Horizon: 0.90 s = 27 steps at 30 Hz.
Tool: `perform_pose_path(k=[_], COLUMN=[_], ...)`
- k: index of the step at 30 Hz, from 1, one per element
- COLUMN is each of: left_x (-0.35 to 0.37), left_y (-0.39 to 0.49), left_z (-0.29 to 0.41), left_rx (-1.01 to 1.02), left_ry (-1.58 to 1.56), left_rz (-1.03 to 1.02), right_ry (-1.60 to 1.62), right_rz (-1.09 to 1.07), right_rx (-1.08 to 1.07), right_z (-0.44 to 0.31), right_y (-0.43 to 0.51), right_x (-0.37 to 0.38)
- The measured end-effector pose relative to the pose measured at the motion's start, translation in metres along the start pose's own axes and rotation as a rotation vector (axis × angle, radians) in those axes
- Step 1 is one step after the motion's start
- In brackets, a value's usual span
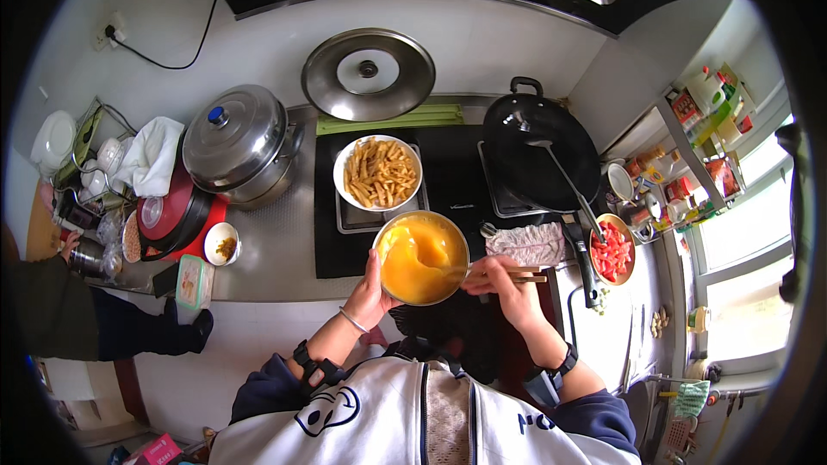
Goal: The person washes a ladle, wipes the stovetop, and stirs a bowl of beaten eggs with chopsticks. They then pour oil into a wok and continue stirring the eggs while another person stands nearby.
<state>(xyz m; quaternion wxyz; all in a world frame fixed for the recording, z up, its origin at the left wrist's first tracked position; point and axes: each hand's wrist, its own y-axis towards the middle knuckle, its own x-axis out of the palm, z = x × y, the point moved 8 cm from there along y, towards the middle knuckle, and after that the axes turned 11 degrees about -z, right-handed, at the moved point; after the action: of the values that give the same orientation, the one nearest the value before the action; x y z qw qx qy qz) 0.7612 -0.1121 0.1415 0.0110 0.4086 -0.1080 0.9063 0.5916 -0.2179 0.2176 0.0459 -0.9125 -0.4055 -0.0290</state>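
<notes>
My left hand (371, 290) grips the rim and side of a metal bowl (466, 252) held in front of the cooktop. Beaten egg (413, 258) swirls inside it, yellow and liquid. In my right hand (504, 287) is a pair of wooden chopsticks (526, 274); their tips reach into the egg and are blurred. Just beyond the bowl, a white bowl of fried potato strips (381, 173) rests on the left burner. A black wok (536, 148) sits on the right burner with a metal spatula (562, 174) leaning in it. Chopped tomato (612, 252) fills a bowl beside the wok handle.
A crumpled cloth (526, 244) lies near my right hand. Left of the black glass cooktop (446, 142) stand a lidded steel steamer pot (239, 142) and a small white bowl (221, 244). Spice jars (678, 188) crowd the right rack. Another person (58, 310) stands at far left.
</notes>
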Motion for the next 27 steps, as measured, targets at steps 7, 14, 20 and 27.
perform_pose_path(k=[7, 14, 20, 27], left_x=[0.013, 0.015, 0.017, 0.019], left_y=[0.014, 0.012, 0.013, 0.015], left_z=[-0.015, -0.024, -0.022, -0.027], left_rx=[-0.025, -0.102, -0.098, -0.096], left_ry=[0.038, 0.082, 0.101, 0.067], left_rz=[-0.053, -0.039, -0.019, 0.000], right_ry=[0.000, -0.518, -0.805, -0.620], right_rz=[-0.060, 0.006, -0.014, -0.300], right_rx=[0.014, -0.227, -0.076, -0.180], right_z=[-0.010, -0.093, -0.111, -0.092], right_y=[-0.018, -0.008, -0.031, -0.027], right_x=[-0.010, -0.038, -0.023, 0.030])
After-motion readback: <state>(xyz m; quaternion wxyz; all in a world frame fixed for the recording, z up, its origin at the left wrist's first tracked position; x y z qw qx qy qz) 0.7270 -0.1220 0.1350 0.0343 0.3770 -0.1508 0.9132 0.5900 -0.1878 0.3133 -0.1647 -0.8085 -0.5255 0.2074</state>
